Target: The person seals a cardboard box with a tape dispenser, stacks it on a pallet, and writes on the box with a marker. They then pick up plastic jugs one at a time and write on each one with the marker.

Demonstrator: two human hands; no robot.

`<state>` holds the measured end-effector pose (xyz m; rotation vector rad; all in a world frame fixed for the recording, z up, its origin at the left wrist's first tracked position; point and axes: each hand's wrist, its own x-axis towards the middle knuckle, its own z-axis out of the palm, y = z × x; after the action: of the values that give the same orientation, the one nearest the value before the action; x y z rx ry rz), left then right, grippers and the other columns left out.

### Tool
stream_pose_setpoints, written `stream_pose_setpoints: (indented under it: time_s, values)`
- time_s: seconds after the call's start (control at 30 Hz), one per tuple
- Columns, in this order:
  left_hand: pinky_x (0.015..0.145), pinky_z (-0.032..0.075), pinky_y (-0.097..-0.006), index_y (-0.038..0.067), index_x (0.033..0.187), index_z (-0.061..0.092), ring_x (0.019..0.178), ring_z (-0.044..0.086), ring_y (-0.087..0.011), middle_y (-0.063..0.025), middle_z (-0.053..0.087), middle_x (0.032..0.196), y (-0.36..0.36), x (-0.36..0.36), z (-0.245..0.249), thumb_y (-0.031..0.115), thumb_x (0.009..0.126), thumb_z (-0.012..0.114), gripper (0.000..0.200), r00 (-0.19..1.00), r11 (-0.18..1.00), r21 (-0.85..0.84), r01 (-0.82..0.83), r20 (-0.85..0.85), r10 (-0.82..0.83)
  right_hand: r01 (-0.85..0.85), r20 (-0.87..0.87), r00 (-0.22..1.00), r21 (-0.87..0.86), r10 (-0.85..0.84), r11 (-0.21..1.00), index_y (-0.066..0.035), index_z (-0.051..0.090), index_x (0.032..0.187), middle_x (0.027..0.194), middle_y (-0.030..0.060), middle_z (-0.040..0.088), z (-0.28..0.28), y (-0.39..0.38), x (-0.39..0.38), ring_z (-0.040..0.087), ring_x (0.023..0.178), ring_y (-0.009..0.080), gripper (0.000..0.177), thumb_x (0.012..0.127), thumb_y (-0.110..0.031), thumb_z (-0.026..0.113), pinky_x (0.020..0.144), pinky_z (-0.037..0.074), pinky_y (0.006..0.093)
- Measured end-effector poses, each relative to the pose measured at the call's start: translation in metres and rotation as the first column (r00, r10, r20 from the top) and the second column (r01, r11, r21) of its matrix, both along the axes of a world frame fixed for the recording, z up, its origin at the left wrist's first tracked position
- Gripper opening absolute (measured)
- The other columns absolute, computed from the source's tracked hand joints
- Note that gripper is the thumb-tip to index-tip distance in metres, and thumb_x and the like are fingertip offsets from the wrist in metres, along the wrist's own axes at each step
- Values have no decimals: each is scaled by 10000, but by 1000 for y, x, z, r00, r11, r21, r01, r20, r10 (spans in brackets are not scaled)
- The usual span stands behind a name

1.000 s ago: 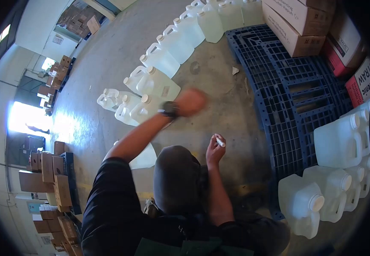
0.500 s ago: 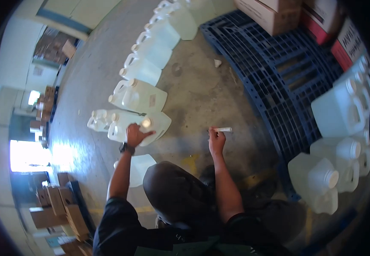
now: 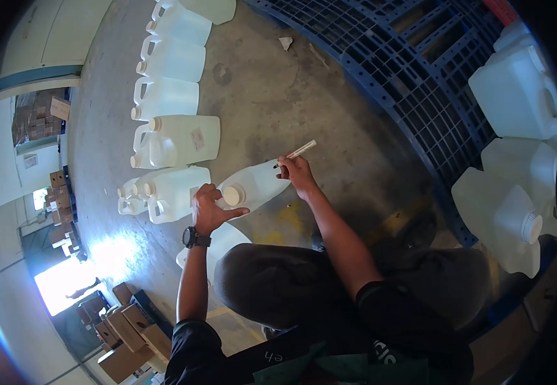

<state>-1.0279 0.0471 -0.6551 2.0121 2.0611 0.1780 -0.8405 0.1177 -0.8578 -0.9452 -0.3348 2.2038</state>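
Note:
My left hand (image 3: 209, 210), a watch on its wrist, is closed at the handle side of a translucent plastic jug (image 3: 259, 183). Its thumb stretches out below the jug's white cap (image 3: 233, 194); the handle itself is hidden by the hand. The jug lies at a slant, its cap toward me and its far end to the upper right. Between the fingers of my right hand (image 3: 297, 174) is a white marker (image 3: 303, 149), its dark tip pointing left, close over the jug's far end. Another jug (image 3: 227, 244) sits below my left hand, near my knee.
A row of filled jugs (image 3: 185, 138), some with small labels, runs up the floor beyond my left hand. A blue plastic pallet (image 3: 387, 83) is at the upper right, with more jugs (image 3: 506, 208) along the right side. Cardboard boxes (image 3: 130, 324) are stacked at lower left.
The jug at my left hand has come away from the row and tilted over to the right. My right hand has brought the marker up and left to its far end.

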Motion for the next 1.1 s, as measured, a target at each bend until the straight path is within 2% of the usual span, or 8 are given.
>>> stream_pose_setpoints:
  time_s: [0.1, 0.2, 0.43, 0.5, 0.63, 0.7, 0.83, 1.1]
  values:
    - [547, 386, -391, 17, 701, 695, 577, 476, -241, -73, 460, 609, -2, -2, -2, 480, 460, 915, 567, 1000, 999, -36, -7, -4, 7, 1, 55, 998, 119, -8, 993, -71, 596, 892, 712, -26, 538, 1, -5, -17, 487, 609, 53, 147, 941, -208, 619, 577, 442, 225]
    - [545, 384, -387, 22, 697, 695, 571, 472, -237, -73, 460, 606, 0, -3, -1, 475, 462, 913, 555, 1000, 999, -48, -4, 2, 4, -71, 16, 997, 91, 70, 993, -72, 609, 893, 713, -29, 536, 5, -8, -13, 469, 618, 47, 135, 929, -200, 634, 558, 370, 213]
    - [536, 380, -383, 25, 700, 702, 555, 468, -231, -69, 463, 590, -1, -5, -4, 461, 475, 912, 534, 1000, 998, -62, -28, 1, 28, -24, 16, 1000, 67, 23, 997, -62, 629, 921, 722, -27, 547, -4, -10, -8, 476, 621, 52, 123, 909, -182, 650, 559, 367, 223]
    - [536, 380, -383, 27, 702, 704, 552, 466, -230, -68, 461, 585, -1, -4, -5, 456, 478, 913, 527, 1000, 998, -60, -31, -2, 31, -38, 91, 995, 66, 31, 997, -57, 632, 928, 731, -20, 555, -7, -10, -10, 499, 636, 58, 116, 911, -171, 644, 595, 414, 225]
    - [526, 377, -381, 10, 658, 669, 544, 462, -225, -68, 462, 583, -2, -4, -7, 478, 481, 917, 559, 999, 999, -38, -36, 6, 37, 17, 81, 997, 25, -19, 1000, -52, 629, 926, 738, -11, 562, -19, -11, -12, 520, 648, 66, 118, 917, -169, 640, 645, 482, 243]
    - [517, 377, -381, -6, 615, 633, 538, 458, -222, -69, 465, 584, -2, -5, -9, 497, 477, 923, 596, 999, 999, -16, -41, 19, 41, -40, 23, 999, 30, 40, 999, -46, 628, 927, 731, -10, 555, -22, -12, -10, 526, 648, 69, 132, 924, -177, 638, 658, 526, 260]
    - [516, 377, -378, -5, 613, 635, 531, 458, -221, -72, 475, 579, -2, -5, -7, 506, 482, 917, 599, 1000, 999, -33, -21, -13, 20, 38, 54, 998, -7, -38, 999, -37, 621, 931, 719, -13, 542, -26, -14, -12, 534, 658, 71, 154, 918, -187, 651, 624, 535, 265]
    - [540, 424, -391, -11, 615, 629, 534, 511, -238, -92, 525, 579, 0, -1, -1, 500, 539, 898, 583, 999, 998, -65, 4, -35, -6, -15, 116, 993, 4, 14, 1000, -52, 610, 978, 742, -7, 526, -30, -8, -14, 522, 611, 70, 191, 918, -225, 661, 590, 561, 289]
